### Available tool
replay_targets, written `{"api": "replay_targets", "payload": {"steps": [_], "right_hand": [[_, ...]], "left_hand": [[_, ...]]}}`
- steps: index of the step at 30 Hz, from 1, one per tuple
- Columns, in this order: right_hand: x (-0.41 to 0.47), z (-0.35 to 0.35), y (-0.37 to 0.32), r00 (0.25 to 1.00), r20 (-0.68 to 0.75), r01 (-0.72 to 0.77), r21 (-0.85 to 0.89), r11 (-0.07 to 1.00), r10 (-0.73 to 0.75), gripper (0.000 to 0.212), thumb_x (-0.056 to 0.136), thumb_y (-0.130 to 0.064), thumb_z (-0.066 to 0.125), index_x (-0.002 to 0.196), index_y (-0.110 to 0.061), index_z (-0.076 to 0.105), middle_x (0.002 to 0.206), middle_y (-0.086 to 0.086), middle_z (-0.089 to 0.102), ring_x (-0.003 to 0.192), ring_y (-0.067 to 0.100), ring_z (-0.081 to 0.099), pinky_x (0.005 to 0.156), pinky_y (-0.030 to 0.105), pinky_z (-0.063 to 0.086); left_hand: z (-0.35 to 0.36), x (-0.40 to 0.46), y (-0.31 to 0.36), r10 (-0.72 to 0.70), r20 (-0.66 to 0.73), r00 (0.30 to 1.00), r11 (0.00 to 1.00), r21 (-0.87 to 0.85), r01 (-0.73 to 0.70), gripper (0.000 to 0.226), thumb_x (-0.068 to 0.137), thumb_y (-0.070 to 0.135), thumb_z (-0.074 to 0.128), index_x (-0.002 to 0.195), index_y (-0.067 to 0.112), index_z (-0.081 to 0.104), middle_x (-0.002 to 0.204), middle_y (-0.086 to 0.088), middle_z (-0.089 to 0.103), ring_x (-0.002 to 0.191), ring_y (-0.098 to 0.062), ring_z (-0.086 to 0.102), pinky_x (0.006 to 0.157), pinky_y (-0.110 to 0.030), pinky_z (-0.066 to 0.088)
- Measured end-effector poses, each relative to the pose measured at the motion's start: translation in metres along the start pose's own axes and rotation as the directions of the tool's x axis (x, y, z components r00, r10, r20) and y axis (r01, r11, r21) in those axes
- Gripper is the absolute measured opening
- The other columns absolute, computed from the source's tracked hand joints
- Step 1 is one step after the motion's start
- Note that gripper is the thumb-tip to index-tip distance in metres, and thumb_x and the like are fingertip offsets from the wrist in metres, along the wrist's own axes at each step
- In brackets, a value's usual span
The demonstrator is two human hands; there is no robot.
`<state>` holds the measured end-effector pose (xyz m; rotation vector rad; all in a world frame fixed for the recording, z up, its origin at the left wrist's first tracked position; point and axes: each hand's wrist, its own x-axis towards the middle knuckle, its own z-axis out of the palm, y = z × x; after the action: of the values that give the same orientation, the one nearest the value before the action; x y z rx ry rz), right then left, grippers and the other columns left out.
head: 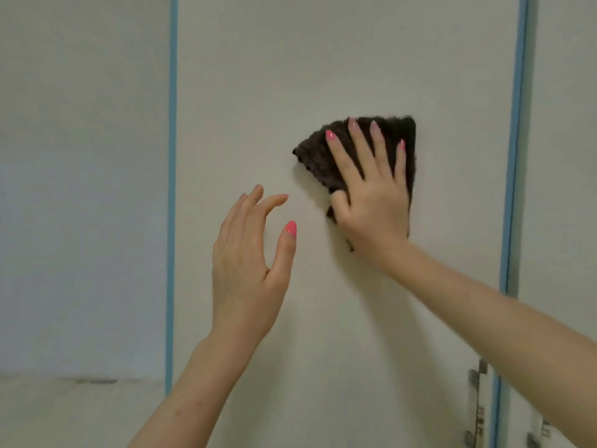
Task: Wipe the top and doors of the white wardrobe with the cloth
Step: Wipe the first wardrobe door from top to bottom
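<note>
Dark nubby cloth, roughly triangular, gets pressed flat on a smooth pale panel by the right hand, fingers straight; left hand hovers loosely spread, holding nothing.

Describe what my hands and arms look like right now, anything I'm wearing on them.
The left hand and right hand both have longish nails painted bright pink. The left forearm and right forearm are bare, with no sleeve in view. No ring, watch or bracelet shows on either hand or wrist.
</note>
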<state>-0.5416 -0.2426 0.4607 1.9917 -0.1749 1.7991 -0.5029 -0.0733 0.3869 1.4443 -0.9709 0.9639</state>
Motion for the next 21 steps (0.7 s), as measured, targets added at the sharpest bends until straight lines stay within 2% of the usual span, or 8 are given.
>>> {"api": "replay_targets", "payload": {"steps": [3, 6, 8, 9, 11, 15, 18, 21], "right_hand": [[-0.053, 0.017, -0.052, 0.963, 0.066, 0.256, 0.089, 0.963, -0.262, 0.068, 0.080, -0.028, 0.051, 0.146, -0.020, 0.039, 0.154, 0.011, 0.034, 0.145, 0.036, 0.023, 0.117, 0.059, 0.014], [-0.092, 0.020, -0.077, 0.591, 0.225, 0.751, 0.198, 0.630, -0.775, 0.062, 0.081, -0.033, 0.058, 0.141, -0.021, 0.047, 0.149, 0.009, 0.043, 0.144, 0.035, 0.027, 0.117, 0.057, 0.018], [-0.080, 0.020, -0.076, 0.344, 0.262, 0.859, 0.300, 0.415, -0.902, 0.057, 0.086, -0.031, 0.056, 0.141, -0.022, 0.047, 0.149, 0.009, 0.044, 0.142, 0.033, 0.031, 0.117, 0.056, 0.020], [-0.064, 0.020, -0.073, 0.297, 0.257, 0.867, 0.331, 0.373, -0.920, 0.053, 0.088, -0.029, 0.053, 0.141, -0.023, 0.048, 0.148, 0.009, 0.044, 0.142, 0.032, 0.033, 0.116, 0.056, 0.023], [-0.022, 0.018, -0.067, 0.407, 0.247, 0.850, 0.250, 0.464, -0.879, 0.052, 0.088, -0.028, 0.045, 0.140, -0.024, 0.050, 0.149, 0.008, 0.044, 0.141, 0.029, 0.035, 0.115, 0.055, 0.025], [0.045, 0.018, -0.081, 0.925, 0.138, 0.350, 0.052, 0.935, -0.354, 0.058, 0.087, -0.025, 0.037, 0.145, -0.027, 0.042, 0.154, 0.005, 0.034, 0.145, 0.025, 0.027, 0.120, 0.051, 0.013], [0.021, 0.034, -0.125, 0.993, 0.043, 0.104, 0.077, 0.992, -0.107, 0.055, 0.091, -0.029, 0.042, 0.146, -0.027, 0.040, 0.155, 0.004, 0.033, 0.146, 0.028, 0.023, 0.118, 0.055, 0.013], [-0.046, 0.042, -0.156, 0.875, 0.121, 0.428, 0.256, 0.867, -0.468, 0.051, 0.090, -0.028, 0.050, 0.140, -0.015, 0.049, 0.148, 0.010, 0.044, 0.143, 0.033, 0.027, 0.119, 0.055, 0.012]], "left_hand": [[-0.011, -0.001, -0.012, 0.014, -0.014, 1.000, 1.000, 0.003, -0.014, 0.040, 0.090, 0.040, 0.040, 0.126, 0.027, 0.051, 0.144, 0.006, 0.041, 0.138, -0.010, 0.027, 0.110, -0.027, 0.023], [-0.024, -0.002, -0.022, -0.005, 0.002, 1.000, 1.000, 0.019, 0.005, 0.036, 0.092, 0.037, 0.041, 0.125, 0.029, 0.050, 0.144, 0.008, 0.040, 0.139, -0.008, 0.025, 0.111, -0.031, 0.024], [-0.034, -0.002, -0.028, 0.011, 0.020, 1.000, 0.999, 0.041, -0.012, 0.035, 0.092, 0.038, 0.040, 0.125, 0.030, 0.050, 0.144, 0.011, 0.039, 0.139, -0.006, 0.024, 0.111, -0.026, 0.022], [-0.040, -0.001, -0.032, 0.034, 0.035, 0.999, 0.997, 0.069, -0.037, 0.036, 0.092, 0.039, 0.039, 0.125, 0.030, 0.050, 0.143, 0.010, 0.040, 0.138, -0.007, 0.025, 0.110, -0.023, 0.021], [-0.051, 0.004, -0.039, 0.068, 0.052, 0.996, 0.992, 0.105, -0.073, 0.038, 0.091, 0.039, 0.039, 0.125, 0.027, 0.051, 0.142, 0.008, 0.042, 0.137, -0.011, 0.030, 0.110, -0.026, 0.022], [-0.058, 0.017, -0.041, 0.011, 0.015, 1.000, 0.998, 0.058, -0.012, 0.036, 0.091, 0.034, 0.043, 0.125, 0.024, 0.052, 0.141, 0.006, 0.045, 0.136, -0.013, 0.033, 0.110, -0.040, 0.028], [-0.055, 0.010, -0.041, 0.015, -0.002, 1.000, 1.000, 0.016, -0.015, 0.035, 0.091, 0.032, 0.044, 0.124, 0.024, 0.053, 0.140, 0.007, 0.045, 0.136, -0.011, 0.033, 0.110, -0.038, 0.028], [-0.055, -0.002, -0.042, 0.010, -0.001, 1.000, 1.000, 0.000, -0.010, 0.036, 0.090, 0.030, 0.044, 0.124, 0.025, 0.053, 0.141, 0.007, 0.044, 0.137, -0.010, 0.031, 0.111, -0.036, 0.027]]}}
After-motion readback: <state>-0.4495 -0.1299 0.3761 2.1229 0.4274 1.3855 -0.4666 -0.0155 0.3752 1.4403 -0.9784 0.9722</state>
